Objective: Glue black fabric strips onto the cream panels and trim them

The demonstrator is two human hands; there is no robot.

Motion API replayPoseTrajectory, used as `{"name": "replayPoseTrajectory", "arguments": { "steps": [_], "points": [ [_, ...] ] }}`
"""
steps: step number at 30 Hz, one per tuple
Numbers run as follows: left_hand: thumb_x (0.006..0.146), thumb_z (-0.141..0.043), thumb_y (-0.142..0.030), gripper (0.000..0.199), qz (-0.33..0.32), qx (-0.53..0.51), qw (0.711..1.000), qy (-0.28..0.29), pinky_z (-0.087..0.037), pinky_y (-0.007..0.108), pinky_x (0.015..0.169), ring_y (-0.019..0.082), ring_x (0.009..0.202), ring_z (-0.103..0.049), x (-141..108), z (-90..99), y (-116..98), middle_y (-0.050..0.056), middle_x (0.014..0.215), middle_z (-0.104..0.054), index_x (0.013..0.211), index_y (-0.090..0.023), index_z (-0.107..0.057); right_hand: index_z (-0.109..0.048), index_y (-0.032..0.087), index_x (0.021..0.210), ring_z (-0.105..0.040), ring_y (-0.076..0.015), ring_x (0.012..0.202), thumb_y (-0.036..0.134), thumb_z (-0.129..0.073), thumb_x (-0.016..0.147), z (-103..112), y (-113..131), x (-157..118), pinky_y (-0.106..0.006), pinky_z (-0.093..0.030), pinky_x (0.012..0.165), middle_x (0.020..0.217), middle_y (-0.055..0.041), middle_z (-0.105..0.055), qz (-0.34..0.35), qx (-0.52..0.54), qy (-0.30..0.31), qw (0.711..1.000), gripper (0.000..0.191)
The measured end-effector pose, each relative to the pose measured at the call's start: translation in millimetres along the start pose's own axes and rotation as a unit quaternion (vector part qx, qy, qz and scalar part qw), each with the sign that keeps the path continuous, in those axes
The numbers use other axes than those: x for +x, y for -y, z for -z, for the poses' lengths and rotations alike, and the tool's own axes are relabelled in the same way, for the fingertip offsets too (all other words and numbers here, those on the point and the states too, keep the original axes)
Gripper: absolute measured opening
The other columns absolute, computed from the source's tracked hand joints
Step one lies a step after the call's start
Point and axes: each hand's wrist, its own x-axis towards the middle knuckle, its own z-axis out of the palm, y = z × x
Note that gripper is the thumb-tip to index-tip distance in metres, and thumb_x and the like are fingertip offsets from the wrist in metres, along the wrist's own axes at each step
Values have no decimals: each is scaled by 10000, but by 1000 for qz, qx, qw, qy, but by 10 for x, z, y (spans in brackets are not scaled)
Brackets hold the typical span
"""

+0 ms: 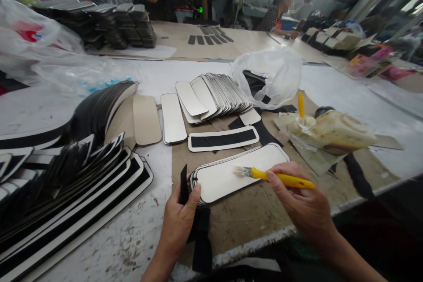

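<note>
The white panel (224,177) lay atop a small stack (194,176) on brown sheeting (244,224), the bristles of my yellow brush (259,174) at its middle. My right hand (300,200) had its fingers wrapped round the handle, while my left hand (180,216) held a black strip (183,183), thumb against the panel's left end. Beyond sat a black-centred panel (224,138) and fanned white pieces (228,94).

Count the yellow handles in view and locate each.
2: one yellow handle on the brush in the right hand, another upright one at the near-left end of the stained container. Others may be hidden.
</note>
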Motion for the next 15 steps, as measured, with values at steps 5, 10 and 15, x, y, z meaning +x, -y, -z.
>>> {"name": "replayPoseTrajectory", "arguments": {
  "steps": [5,10,15],
  "points": [
    [755,-595,-506,519,9,18,1000,-15,-367,342,977,260,1080,-533,-3,0,-28,64,1098,-630,1141,-159,-580,-595,197,850,-582,-181,771,158,-586,824,351,-140,50,-319,-476,716,820,-44,-586,70,-98,-14,993,48],
    [724,-606,-533,528,5,33,999,-34,-401,367,935,276,998,-570,-6,0,-34,61,955,-660,1086,-148,-603,-586,201,887,-591,-180,770,173,-577,831,575,-173,64,-315,-491,723,847,-48,-592,115,-169,-16,979,63],
    [717,-611,-554,517,-6,23,999,-33,-401,355,908,269,970,-565,4,-25,-18,58,992,-644,1059,-165,-611,-584,188,921,-590,-174,783,131,-590,817,725,-142,64,-308,-485,743,862,-46,-594,149,-191,-16,970,119]
  ]
}}
